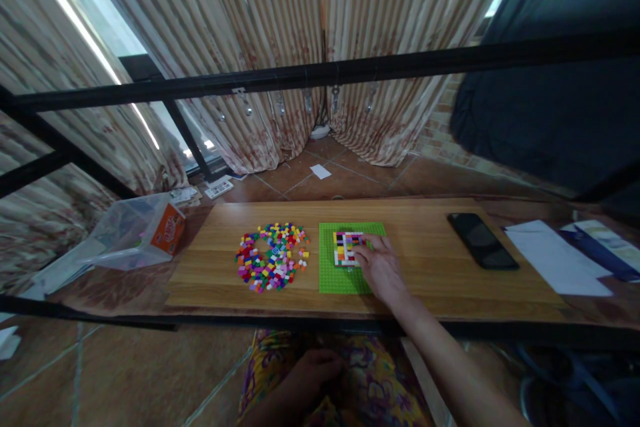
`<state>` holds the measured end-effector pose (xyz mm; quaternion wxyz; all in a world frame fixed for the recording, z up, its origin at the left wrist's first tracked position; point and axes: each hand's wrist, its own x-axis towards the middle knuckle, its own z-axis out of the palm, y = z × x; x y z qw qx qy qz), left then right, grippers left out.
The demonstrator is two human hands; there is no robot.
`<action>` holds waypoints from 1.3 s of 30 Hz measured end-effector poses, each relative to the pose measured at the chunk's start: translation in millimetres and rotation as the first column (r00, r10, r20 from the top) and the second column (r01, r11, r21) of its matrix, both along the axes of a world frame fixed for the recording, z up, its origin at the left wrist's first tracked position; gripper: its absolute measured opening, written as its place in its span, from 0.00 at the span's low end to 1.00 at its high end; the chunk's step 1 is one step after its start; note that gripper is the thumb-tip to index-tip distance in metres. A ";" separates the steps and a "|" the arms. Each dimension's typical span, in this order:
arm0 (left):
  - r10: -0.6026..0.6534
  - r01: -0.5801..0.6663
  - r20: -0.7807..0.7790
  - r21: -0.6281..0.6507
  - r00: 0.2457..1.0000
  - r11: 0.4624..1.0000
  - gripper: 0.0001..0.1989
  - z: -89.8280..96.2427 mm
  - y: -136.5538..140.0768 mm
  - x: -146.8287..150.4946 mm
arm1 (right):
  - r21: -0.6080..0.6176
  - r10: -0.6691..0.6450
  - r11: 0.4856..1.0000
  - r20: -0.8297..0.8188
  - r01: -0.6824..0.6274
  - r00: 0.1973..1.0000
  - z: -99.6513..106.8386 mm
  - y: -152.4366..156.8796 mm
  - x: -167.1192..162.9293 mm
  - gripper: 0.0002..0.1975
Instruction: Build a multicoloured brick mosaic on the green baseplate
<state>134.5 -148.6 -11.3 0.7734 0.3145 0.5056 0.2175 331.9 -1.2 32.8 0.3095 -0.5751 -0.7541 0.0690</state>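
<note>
My right hand (379,265) reaches over the green baseplate (327,280). Its thumb and fingers are pinched together at the right part of a small block of toy bricks (341,250) built on the plate. The block has a white edge with yellow, orange, black and purple bricks inside. Whatever sits between the fingertips is too small and hidden to make out. Below the table edge, my left hand (317,368) rests on my lap in shadow, fingers loosely curled together, and no object shows in it.
A loose pile of many-coloured toy bricks (273,257) lies left of the plate on the wooden board (425,293). At the right is a black phone (483,240), with white paper (555,257) beyond it. A clear plastic box (130,230) stands at the left. A dark rail (300,77) runs behind.
</note>
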 end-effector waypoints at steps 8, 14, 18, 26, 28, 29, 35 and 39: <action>0.016 -0.016 0.035 -0.002 0.999 1.000 0.14 1.2 1.1 -1.5 | 0.029 -0.054 0.997 -0.301 0.065 0.952 -19.6 -0.7 0.8 0.10; 0.020 -0.019 0.034 -0.035 0.999 0.999 0.14 3.3 1.5 0.1 | -0.054 -0.081 0.996 -0.431 0.064 0.899 -20.5 3.8 1.8 0.08; 0.022 -0.022 0.011 -0.024 1.000 0.999 0.13 1.5 1.6 -0.7 | -0.211 -0.201 0.974 -0.621 0.085 0.757 -25.1 8.9 -0.3 0.07; 0.014 -0.014 0.042 -0.009 0.999 1.000 0.16 1.1 2.3 -2.4 | -0.311 -0.314 0.946 -0.824 0.088 0.471 -32.5 13.6 -11.3 0.17; 0.009 -0.009 0.038 -0.005 0.999 1.000 0.17 0.1 3.4 -2.5 | -0.294 -0.317 0.947 -0.807 0.126 0.499 -34.9 15.2 -14.1 0.18; 0.008 -0.008 0.036 -0.008 0.999 1.000 0.17 -0.4 4.0 -2.5 | -0.287 -0.321 0.947 -0.794 0.147 0.517 -36.4 15.9 -15.1 0.18; 0.000 0.001 0.024 -0.035 1.000 0.999 0.19 -0.6 7.2 -1.2 | -0.251 -0.326 0.945 -0.743 0.208 0.585 -42.9 15.2 -16.6 0.17; 0.046 -0.043 0.059 -0.055 0.997 0.998 0.18 5.0 11.8 0.6 | -0.236 -0.341 0.940 -0.700 0.248 0.628 -41.2 13.1 -17.5 0.17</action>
